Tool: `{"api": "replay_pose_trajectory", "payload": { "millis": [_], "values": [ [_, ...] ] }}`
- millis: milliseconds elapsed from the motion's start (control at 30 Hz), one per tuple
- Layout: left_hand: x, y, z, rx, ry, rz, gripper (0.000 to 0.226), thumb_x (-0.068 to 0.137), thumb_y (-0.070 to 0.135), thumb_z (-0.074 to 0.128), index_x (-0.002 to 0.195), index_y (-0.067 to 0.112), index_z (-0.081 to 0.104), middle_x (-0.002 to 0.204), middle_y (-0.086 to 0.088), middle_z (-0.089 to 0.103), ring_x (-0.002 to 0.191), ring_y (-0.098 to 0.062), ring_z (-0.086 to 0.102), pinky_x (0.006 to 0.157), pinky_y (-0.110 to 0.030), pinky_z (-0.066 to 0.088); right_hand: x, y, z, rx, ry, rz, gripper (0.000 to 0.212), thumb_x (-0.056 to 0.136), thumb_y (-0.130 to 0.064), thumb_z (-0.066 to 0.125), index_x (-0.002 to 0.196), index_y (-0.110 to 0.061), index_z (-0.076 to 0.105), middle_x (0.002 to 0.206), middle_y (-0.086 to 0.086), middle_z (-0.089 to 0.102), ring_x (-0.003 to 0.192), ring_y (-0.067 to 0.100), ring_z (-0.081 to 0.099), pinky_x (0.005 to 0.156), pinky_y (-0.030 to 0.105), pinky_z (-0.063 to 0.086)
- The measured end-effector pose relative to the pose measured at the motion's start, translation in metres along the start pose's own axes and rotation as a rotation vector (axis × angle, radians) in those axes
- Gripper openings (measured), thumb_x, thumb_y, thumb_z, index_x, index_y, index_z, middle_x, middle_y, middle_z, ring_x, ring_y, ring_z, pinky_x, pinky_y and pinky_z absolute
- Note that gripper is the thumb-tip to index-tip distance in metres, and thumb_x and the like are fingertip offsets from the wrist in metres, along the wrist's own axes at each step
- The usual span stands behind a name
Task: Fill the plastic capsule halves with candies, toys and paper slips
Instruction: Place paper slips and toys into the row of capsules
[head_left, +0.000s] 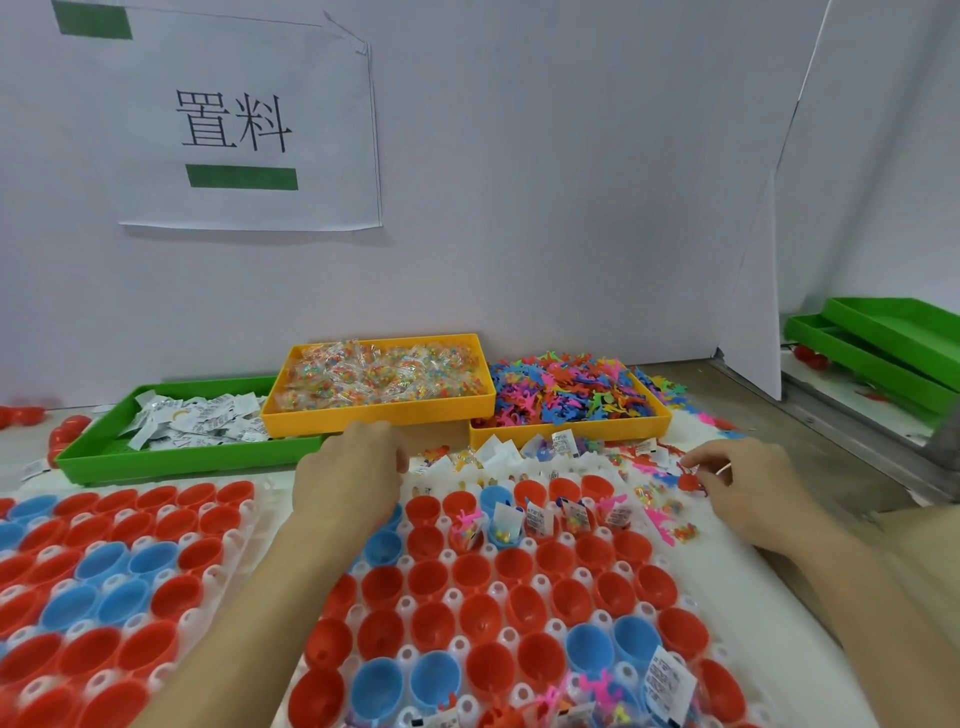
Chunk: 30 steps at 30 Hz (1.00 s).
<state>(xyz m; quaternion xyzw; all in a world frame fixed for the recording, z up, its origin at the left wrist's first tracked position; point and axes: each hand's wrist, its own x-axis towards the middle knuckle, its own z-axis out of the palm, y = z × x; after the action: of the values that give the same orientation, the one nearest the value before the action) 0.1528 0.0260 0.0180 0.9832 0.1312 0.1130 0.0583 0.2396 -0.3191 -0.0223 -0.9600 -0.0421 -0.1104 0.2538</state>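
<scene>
Red toy (690, 482) pinched in right hand (748, 488); left hand (348, 475), grip unclear, over capsule halves (470, 577).

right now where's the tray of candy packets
In the head view the yellow candy tray sits at the back centre against the white wall, between the green paper-slip tray on its left and the toy tray on its right.

Two bare forearms; no sleeves, gloves or rings on the hands (348, 478).
</scene>
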Motion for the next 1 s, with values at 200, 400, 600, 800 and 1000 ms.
{"api": "replay_pose_trajectory", "payload": {
  "millis": [200, 400, 600, 800, 1000],
  "values": [
    [-0.001, 0.002, -0.014, -0.091, -0.109, 0.042, 0.023, 0.094, 0.019, 0.064, 0.116, 0.025, 0.065, 0.114, -0.002, 0.063, 0.100, -0.024, 0.064, 0.087, -0.043, 0.055, -0.001, -0.006, -0.002, 0.158, 0.068, -0.034, 0.017, 0.092, -0.005, 0.067, 0.094, -0.019, 0.076, 0.088, -0.006, 0.069, 0.075, -0.001, 0.061, 0.060, 0.006, 0.038],
    [-0.004, 0.015, -0.035, -0.243, -0.106, 0.141, 0.022, 0.094, 0.028, 0.062, 0.117, 0.026, 0.063, 0.113, -0.002, 0.061, 0.087, -0.022, 0.064, 0.084, -0.041, 0.056, -0.001, -0.020, 0.002, 0.450, 0.078, -0.026, 0.024, 0.087, -0.004, 0.072, 0.085, -0.028, 0.073, 0.086, -0.011, 0.072, 0.083, 0.008, 0.068, 0.075, 0.027, 0.053],
    [-0.007, 0.018, -0.040, -0.353, -0.102, 0.226, 0.019, 0.095, 0.032, 0.060, 0.111, 0.024, 0.066, 0.092, 0.004, 0.066, 0.082, -0.014, 0.065, 0.072, -0.027, 0.053, 0.003, -0.007, 0.004, 0.436, 0.094, 0.141, 0.012, 0.086, -0.007, 0.074, 0.090, -0.019, 0.076, 0.082, -0.003, 0.073, 0.078, 0.015, 0.069, 0.065, 0.028, 0.051],
    [-0.007, 0.023, -0.039, -0.477, -0.103, 0.311, 0.012, 0.093, 0.029, 0.064, 0.101, 0.022, 0.071, 0.085, 0.010, 0.068, 0.077, -0.004, 0.064, 0.063, -0.013, 0.051, -0.010, -0.031, -0.008, 0.655, 0.063, 0.052, 0.013, 0.085, -0.008, 0.075, 0.087, -0.021, 0.075, 0.073, -0.004, 0.076, 0.067, 0.011, 0.072, 0.059, 0.019, 0.050],
    [-0.019, 0.045, -0.042, -0.748, -0.187, 0.468, 0.016, 0.088, 0.035, 0.072, 0.101, 0.025, 0.073, 0.091, 0.009, 0.072, 0.082, -0.010, 0.070, 0.078, -0.031, 0.057, -0.040, -0.084, -0.023, 0.872, -0.190, -0.250, 0.013, 0.072, -0.014, 0.080, 0.082, -0.021, 0.081, 0.080, 0.001, 0.078, 0.070, 0.007, 0.072, 0.063, 0.011, 0.052]
  ]
}}
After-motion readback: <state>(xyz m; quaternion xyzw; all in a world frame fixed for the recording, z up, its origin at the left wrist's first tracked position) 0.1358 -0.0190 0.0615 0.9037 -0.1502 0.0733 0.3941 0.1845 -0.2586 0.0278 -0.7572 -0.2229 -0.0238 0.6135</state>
